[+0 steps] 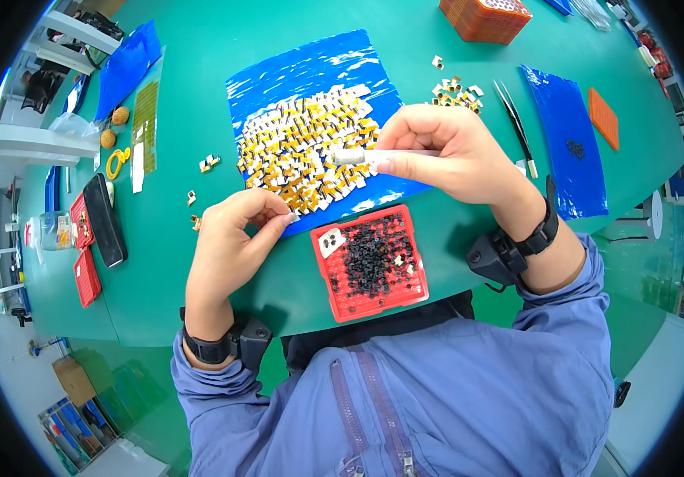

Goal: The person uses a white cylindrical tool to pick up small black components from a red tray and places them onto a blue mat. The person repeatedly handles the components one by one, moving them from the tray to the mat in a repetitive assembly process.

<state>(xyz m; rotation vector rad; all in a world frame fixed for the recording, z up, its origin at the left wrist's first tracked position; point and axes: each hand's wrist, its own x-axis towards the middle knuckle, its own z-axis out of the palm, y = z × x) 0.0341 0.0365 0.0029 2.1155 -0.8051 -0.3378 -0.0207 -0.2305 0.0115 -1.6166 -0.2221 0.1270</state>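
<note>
Many small white-and-yellow parts (302, 151) lie in a pile on a blue plastic sheet (302, 71). My right hand (449, 155) is over the sheet's right side, its fingers closed round a short whitish stick-like tool (350, 157) with a grey end pointing left over the pile. At the sheet's lower left edge, my left hand (230, 234) pinches thumb and forefinger together; something tiny and whitish shows at the tips, too small to name. Just in front of me sits a red tray (420, 274) with many small black ring-like pieces (370, 258) and a whitish scrap (330, 242).
Right of the sheet lie loose parts (457, 94), tweezers (517, 123), another blue sheet (560, 167) and an orange plate (603, 119). Stacked orange trays (485, 20) stand at the back. Leftward are yellow scissors (117, 163), a black case (105, 219) and a red tray (87, 278).
</note>
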